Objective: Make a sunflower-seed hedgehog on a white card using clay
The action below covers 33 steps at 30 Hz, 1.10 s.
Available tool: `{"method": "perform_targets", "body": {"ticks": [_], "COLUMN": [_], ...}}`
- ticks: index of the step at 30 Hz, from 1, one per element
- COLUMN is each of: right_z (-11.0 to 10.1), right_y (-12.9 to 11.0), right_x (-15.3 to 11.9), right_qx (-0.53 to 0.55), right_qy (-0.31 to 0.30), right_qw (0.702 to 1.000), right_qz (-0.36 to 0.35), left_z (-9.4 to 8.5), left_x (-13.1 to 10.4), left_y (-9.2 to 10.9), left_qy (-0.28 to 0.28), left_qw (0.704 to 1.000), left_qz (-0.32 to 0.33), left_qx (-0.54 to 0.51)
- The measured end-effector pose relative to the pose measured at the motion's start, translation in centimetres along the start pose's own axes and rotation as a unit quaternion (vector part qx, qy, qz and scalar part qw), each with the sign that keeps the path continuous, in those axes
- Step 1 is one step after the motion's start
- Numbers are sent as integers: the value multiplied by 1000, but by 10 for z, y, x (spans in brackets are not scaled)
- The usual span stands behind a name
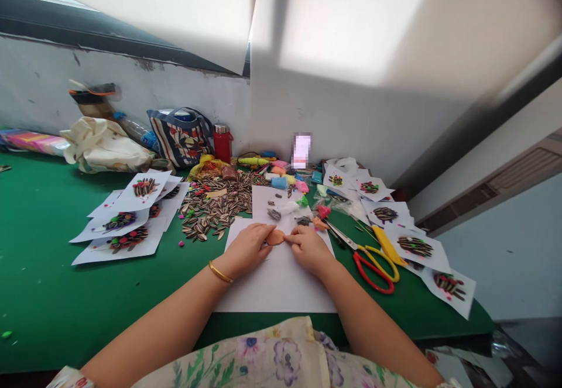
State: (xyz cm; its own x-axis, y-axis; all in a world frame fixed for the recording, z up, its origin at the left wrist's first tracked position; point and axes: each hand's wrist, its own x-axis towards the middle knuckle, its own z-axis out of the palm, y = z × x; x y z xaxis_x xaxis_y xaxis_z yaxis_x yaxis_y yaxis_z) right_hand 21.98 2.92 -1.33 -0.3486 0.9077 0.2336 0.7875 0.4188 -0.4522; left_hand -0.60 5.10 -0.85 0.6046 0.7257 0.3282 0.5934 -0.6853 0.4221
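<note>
A flat, rounded piece of orange-brown modelling clay (276,237) lies on a white sheet of paper (272,288) in front of me. My left hand (249,249) grips its left edge, fingers above and thumb below. From the other side, my right hand (311,250) presses the clay's right edge with the index finger, its other fingers curled in. Just beyond my hands, small lumps of grey clay (302,220) and orange clay (319,223) rest on the paper. Striped sunflower seeds (228,203) are heaped to the left of the paper.
Scissors (373,265) with red and yellow handles lie right of my right hand, beside a yellow tool (389,246). Seed-decorated sheets sit at left (132,241) and right (417,246). A red bottle (222,143) and striped bag (180,139) stand by the wall.
</note>
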Motion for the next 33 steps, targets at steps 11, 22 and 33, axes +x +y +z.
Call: {"method": "perform_targets", "body": {"ticks": [11,22,33], "right_z": [-2,-1,1], "right_y": [-8,-10,-10], "right_x": [-10,-12,-14], "right_qx": [-21,-59,-68], "right_qy": [4,16,18], "right_qw": [999,996,995], "right_qz": [-27,-65,-77], "left_z": [-3,-2,-2], "left_x": [1,1,1], "left_y": [3,2,2], "left_qy": [-7,0,3], "left_qw": [1000,1000,1000], "left_qz": [-3,-1,-2], "left_qx": [0,-5,-9]}}
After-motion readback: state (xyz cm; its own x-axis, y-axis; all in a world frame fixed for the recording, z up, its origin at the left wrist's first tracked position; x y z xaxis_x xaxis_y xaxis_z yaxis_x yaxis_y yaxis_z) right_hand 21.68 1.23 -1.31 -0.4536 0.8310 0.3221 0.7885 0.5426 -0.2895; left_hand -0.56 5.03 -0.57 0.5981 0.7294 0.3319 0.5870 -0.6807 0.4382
